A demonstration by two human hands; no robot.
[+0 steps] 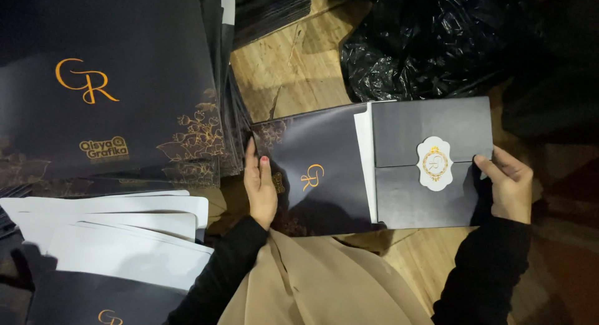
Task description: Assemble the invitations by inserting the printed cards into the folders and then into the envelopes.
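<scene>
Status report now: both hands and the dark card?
Left hand holds dark sleeve. Right hand holds dark card, partly inside sleeve. Nothing blocking.

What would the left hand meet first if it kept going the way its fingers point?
The left hand points up along the dark sleeve's left edge. Straight on, it likely meets bare wooden floor; the stack of dark printed sheets lies just beside that line.
</scene>
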